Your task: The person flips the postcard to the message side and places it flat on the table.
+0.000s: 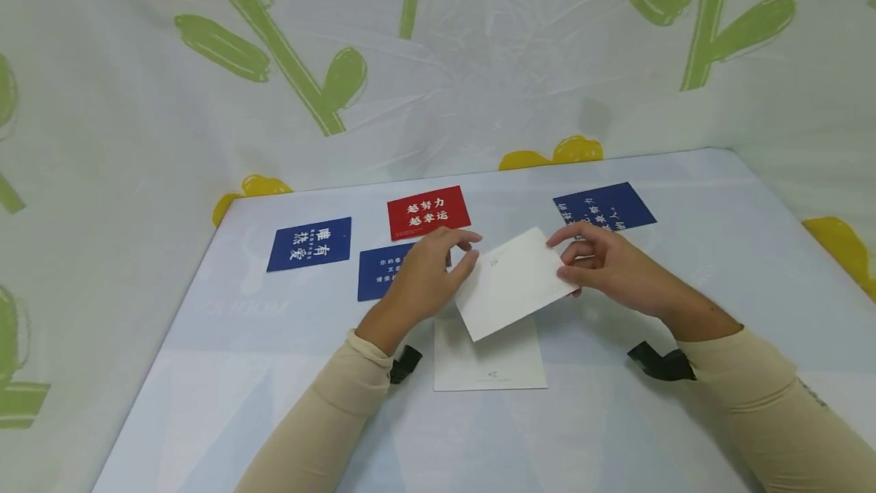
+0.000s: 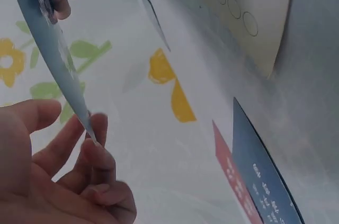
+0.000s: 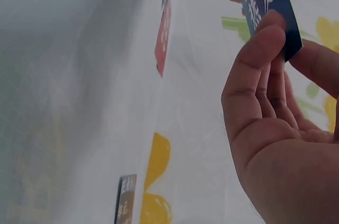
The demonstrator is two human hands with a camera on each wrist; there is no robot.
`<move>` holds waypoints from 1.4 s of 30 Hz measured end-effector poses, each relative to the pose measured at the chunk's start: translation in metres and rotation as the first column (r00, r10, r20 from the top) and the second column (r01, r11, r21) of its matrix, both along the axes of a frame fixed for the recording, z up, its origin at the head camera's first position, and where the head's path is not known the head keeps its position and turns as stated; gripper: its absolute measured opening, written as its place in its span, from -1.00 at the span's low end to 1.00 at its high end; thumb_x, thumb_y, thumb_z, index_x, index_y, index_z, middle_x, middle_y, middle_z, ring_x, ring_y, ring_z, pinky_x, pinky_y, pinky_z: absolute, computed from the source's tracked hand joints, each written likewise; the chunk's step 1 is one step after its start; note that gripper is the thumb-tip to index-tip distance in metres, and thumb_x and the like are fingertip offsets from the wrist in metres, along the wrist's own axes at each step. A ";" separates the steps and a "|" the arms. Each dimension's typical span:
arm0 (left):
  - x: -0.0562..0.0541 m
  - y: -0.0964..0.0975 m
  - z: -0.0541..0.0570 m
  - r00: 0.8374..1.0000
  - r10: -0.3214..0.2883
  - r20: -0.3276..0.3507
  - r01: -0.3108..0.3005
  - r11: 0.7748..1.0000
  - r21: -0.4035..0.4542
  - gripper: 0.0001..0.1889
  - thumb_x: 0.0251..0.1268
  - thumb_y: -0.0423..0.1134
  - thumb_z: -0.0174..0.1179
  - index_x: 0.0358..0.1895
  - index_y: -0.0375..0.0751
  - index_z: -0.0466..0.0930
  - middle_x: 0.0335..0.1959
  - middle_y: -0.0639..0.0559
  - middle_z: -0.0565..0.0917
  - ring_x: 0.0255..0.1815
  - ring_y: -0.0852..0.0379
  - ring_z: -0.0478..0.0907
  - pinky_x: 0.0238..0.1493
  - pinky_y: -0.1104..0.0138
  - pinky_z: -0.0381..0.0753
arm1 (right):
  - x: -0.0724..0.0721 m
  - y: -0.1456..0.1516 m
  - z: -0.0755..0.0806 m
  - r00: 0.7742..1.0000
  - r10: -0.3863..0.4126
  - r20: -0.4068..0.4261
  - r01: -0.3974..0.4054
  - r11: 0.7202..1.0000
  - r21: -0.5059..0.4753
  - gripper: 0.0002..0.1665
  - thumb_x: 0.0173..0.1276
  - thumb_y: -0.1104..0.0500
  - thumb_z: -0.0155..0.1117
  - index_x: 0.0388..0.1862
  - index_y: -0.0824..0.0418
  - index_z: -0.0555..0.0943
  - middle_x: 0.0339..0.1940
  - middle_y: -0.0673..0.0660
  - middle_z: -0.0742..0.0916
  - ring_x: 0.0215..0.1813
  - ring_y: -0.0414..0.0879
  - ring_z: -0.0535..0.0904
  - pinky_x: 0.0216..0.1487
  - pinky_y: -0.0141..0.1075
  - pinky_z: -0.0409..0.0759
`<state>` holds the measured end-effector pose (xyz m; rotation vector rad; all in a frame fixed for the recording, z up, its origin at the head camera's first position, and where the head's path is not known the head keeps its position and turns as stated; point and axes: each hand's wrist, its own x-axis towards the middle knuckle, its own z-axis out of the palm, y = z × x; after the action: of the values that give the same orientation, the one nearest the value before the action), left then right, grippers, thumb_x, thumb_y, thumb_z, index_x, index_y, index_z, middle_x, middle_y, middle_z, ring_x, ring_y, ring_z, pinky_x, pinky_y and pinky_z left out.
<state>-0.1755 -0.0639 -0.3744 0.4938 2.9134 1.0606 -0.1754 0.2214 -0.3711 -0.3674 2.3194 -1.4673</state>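
Note:
Both hands hold one postcard [image 1: 513, 287], tilted in the air, its white back up in the head view. Its blue face with white characters shows in the right wrist view. My right hand [image 1: 605, 268] pinches the postcard's right end, thumb on the white side. At the opposite end, my left hand [image 1: 427, 272] has its thumb and a finger at the corner; the index finger stands apart from it in the left wrist view. Below, another white-sided postcard [image 1: 489, 367] lies on the table, partly covered in the head view by the raised one.
A red postcard [image 1: 430, 213] lies behind the left hand. Blue postcards rest at the far left [image 1: 309, 244], beside the left hand [image 1: 376, 274] and at the back right [image 1: 605, 205]. Beyond the table's back edge hangs a white leaf-patterned sheet [image 1: 513, 82].

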 end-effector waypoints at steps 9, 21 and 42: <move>-0.004 -0.002 -0.003 0.973 -0.074 0.219 0.062 0.996 0.061 -0.74 0.42 -0.12 0.23 0.10 0.05 0.72 -0.14 0.12 0.70 -0.18 0.11 0.53 -0.31 0.38 0.61 | 0.003 -0.005 -0.003 0.997 0.076 -0.006 -0.076 0.997 -0.024 -0.53 0.37 0.28 0.32 0.22 0.15 0.44 -0.19 0.26 0.68 -0.26 -0.01 0.69 -0.22 -0.19 0.72; -0.010 -0.005 -0.007 0.948 -0.135 0.288 0.088 0.981 0.171 -0.84 0.42 -0.14 0.23 -0.04 -0.01 0.70 -0.24 0.09 0.66 -0.25 0.08 0.57 -0.33 0.37 0.63 | 0.002 -0.006 -0.003 0.999 0.030 -0.018 -0.030 1.000 0.001 -0.50 0.41 0.20 0.31 0.26 0.13 0.40 -0.20 0.25 0.67 -0.29 0.03 0.67 -0.24 -0.21 0.69; -0.011 -0.010 -0.003 0.933 -0.070 0.354 -0.111 0.878 0.466 -0.76 0.46 -0.14 0.19 0.07 -0.08 0.49 -0.14 -0.06 0.69 -0.49 0.03 0.72 -0.42 0.30 0.71 | 0.001 -0.012 -0.015 0.997 0.074 0.009 -0.074 0.997 0.022 -0.66 0.50 0.04 0.21 0.06 0.25 0.60 -0.16 0.25 0.76 -0.20 0.08 0.69 -0.11 -0.27 0.67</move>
<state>-0.1864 -0.0736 -0.3777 0.2270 2.3300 1.6845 -0.1744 0.2091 -0.3859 -0.4355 2.2883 -1.4043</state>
